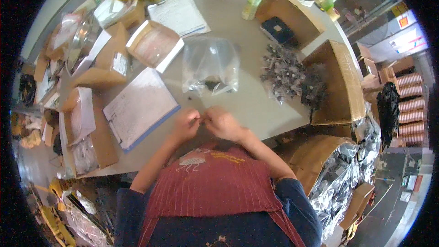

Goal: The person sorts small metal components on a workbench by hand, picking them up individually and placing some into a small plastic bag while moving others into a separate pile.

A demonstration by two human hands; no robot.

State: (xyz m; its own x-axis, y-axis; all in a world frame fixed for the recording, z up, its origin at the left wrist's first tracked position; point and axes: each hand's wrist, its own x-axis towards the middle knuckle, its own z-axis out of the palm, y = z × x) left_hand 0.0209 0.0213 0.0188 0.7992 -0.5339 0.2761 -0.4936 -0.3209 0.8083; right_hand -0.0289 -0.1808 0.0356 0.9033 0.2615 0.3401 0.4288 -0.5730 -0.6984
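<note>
Close together at the near edge of the table, my left hand (186, 124) and my right hand (223, 122) meet with fingers curled inward. A small dark piece seems to sit between their fingertips, too small and blurred to name. Just beyond them lies a clear plastic bag (210, 61), with some dark bits at its near end. A tiny dark part (189, 98) rests on the table beside the bag. To the right spreads a heap of small black parts (282, 71), some of them apparently in clear wrapping.
Left of my hands lies a clipboard with paper (141, 107); another paper stack (179, 14) lies farther back. A white-edged open box (155, 45) stands between them. Cardboard boxes (337, 82) border the right side, and a pale green bottle (253, 2) stands at the back.
</note>
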